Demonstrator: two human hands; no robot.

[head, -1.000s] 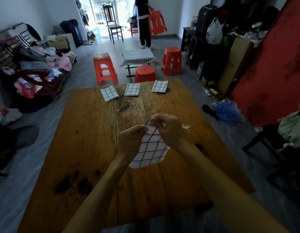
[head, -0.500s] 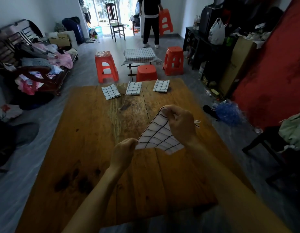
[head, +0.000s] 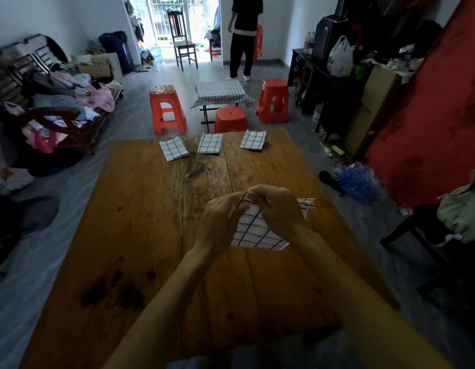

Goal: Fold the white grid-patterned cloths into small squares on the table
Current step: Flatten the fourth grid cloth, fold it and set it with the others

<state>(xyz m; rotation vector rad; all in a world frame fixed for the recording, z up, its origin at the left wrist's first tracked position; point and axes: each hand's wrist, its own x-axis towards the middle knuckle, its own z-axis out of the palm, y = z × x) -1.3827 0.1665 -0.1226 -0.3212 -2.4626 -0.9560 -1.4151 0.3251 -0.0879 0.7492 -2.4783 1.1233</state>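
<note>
Above the middle of the wooden table (head: 140, 235) I hold a white grid-patterned cloth (head: 253, 233). My left hand (head: 221, 222) and my right hand (head: 277, 211) both pinch its top edge, close together, and the cloth hangs down between them. A further bit of grid cloth (head: 307, 205) shows behind my right hand; my hand hides how it joins. Three folded grid cloths lie in a row at the table's far edge: left (head: 174, 149), middle (head: 209, 143), right (head: 253, 140).
Beyond the table stand orange stools (head: 166, 110) (head: 229, 119) (head: 275, 101) and a small table with a checked cover (head: 220, 93). A person (head: 244, 35) stands near the doorway. A cluttered bench (head: 52, 107) is at left, a dark chair (head: 428, 235) at right.
My left hand rose from low on the cloth back up to meet my right hand at the top edge. The cloth, stretched slantwise before, now hangs down between both hands.
</note>
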